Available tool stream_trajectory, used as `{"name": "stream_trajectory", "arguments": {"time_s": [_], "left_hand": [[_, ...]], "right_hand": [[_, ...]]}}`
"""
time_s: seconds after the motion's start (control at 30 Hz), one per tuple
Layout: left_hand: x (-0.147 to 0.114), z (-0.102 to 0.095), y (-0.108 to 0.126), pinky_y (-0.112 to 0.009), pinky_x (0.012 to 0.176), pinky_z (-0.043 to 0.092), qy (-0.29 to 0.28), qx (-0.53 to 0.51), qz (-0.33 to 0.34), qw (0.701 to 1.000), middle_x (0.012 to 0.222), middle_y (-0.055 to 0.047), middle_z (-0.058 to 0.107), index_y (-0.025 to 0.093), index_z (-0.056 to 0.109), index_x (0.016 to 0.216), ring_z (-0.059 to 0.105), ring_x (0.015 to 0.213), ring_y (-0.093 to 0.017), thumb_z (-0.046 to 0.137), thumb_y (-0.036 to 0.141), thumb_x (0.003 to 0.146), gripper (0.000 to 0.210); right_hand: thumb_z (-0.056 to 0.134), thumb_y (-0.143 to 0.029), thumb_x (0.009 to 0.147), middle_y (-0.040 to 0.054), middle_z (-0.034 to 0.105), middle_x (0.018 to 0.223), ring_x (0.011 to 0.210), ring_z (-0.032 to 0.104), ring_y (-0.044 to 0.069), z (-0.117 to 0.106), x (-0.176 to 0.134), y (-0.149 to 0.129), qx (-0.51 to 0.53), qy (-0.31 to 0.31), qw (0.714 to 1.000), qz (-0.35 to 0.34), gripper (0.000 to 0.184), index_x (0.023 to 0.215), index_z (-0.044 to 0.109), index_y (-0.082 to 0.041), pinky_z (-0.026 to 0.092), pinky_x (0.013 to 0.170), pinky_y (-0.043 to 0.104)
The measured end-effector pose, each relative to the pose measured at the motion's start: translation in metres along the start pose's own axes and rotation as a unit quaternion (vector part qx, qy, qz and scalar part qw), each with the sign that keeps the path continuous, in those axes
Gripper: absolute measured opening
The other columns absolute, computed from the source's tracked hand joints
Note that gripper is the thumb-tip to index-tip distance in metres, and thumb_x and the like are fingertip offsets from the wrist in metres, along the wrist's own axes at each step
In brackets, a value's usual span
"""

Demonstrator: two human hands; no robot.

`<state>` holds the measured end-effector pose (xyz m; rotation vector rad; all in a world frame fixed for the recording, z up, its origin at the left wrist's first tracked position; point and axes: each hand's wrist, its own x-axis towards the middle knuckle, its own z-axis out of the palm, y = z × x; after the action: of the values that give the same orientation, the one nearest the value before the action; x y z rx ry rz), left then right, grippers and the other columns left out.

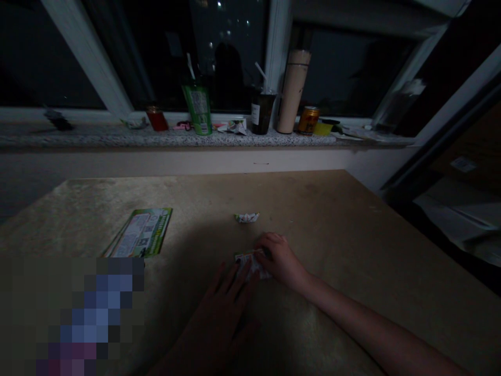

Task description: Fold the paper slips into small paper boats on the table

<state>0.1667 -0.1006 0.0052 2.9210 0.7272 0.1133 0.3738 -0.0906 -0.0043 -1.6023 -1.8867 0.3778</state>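
A small printed sheet of paper (253, 262) lies on the table under both hands. My left hand (225, 297) rests over its near left part with the fingers stretched and spread. At the far right edge of the sheet, my right hand (279, 258) has its fingers curled, thumb and fingers closing on the paper. Parts of the sheet are hidden beneath the fingers. Just beyond the hands sits a small folded printed paper (246, 218), shaped like a boat. The light is dim, so fine folds are hard to make out.
Green printed leaflets (144, 232) lie on the wooden table (329, 219) to the left. A pixelated patch covers the lower left. On the granite windowsill (230, 140) stand a green cup (199, 107), a dark cup (261, 112), a beige flask (293, 91), an orange can (308, 120) and a red jar (157, 118).
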Motion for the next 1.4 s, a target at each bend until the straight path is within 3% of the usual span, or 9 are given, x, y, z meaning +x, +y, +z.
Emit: {"name": "stream_trajectory", "arguments": {"time_s": [0.6,1.4], "left_hand": [[0.0,-0.0016,-0.0009,-0.053,0.111,0.019,-0.003,-0.035,0.0,0.999,0.154,-0.006,0.016,0.025,0.011,0.149,0.013,0.14,-0.03,0.049,0.04,0.091,0.071],[0.0008,0.0003,-0.0013,-0.055,0.111,0.015,-0.015,-0.018,0.0,1.0,0.155,-0.006,0.013,0.024,0.01,0.149,0.01,0.14,-0.029,0.049,0.042,0.09,0.072]], "right_hand": [[0.056,-0.004,0.082,0.005,0.064,0.092,0.092,0.056,0.018,0.002,-0.0027,0.0047,0.058,0.012,0.998,-0.027,0.021,0.09,0.067,-0.019,0.042,0.083,0.033],[0.059,-0.006,0.081,0.004,0.064,0.09,0.09,0.056,0.018,0.0045,-0.0033,0.0056,0.043,0.024,0.998,-0.042,0.018,0.089,0.068,-0.02,0.041,0.083,0.032]]}}
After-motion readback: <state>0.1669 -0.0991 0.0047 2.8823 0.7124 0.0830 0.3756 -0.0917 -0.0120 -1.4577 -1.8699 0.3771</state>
